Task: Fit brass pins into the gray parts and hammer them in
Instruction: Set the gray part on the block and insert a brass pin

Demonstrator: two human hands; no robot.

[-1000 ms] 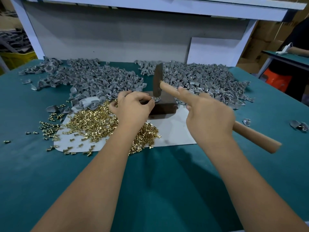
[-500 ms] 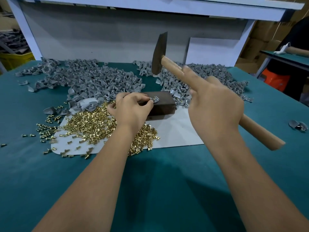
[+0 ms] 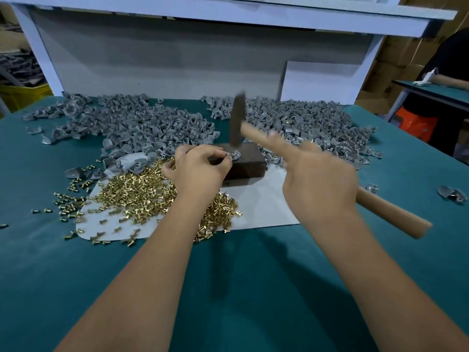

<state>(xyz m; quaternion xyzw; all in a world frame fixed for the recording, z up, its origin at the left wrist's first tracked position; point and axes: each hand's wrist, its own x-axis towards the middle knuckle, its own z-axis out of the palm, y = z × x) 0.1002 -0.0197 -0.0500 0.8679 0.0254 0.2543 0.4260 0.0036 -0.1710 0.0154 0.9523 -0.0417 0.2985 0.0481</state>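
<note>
In the head view, the left hand point(image 3: 200, 168) pinches 1 gray part point(image 3: 234, 154) on the dark block point(image 3: 247, 161), while the right hand point(image 3: 319, 179) grips the hammer point(image 3: 237, 120), its blurred head directly above that part, just beyond the left fingertips.

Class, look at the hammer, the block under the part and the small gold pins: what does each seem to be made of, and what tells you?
Hammer: pale, matt handle, probably wood; the dark blurred head looks like steel. Block: dark brown and dull, likely wood or rusted metal; unclear. Pins: shiny yellow glint, apparently brass.
</note>
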